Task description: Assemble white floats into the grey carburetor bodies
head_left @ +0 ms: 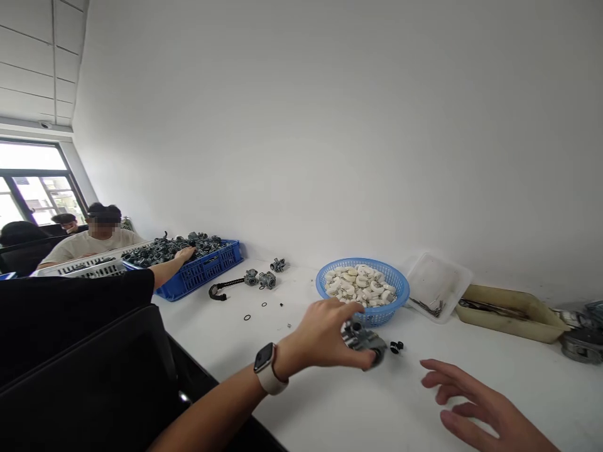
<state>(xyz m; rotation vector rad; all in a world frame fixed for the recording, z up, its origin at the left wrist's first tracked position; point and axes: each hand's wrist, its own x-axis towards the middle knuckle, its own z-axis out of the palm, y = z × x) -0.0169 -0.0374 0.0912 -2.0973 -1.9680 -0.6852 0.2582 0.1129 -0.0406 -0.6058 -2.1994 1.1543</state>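
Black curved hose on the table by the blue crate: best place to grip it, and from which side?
Grip the black curved hose on its straight stretch, midway, coming from above with fingers across it. It lies flat on the white table, so only the top is open. The hooked end curls at the left and grey fittings sit at the right end, both awkward to pinch. The blue crate crowds the far side.

grey part (365, 342): largely covered by left hand (325, 339), shape not told | right hand (475, 405): wrist cut off at 5 o'clock edge | metal assembly (584, 336): clipped at 3 o'clock edge | small rings (247, 317): too small to be identified
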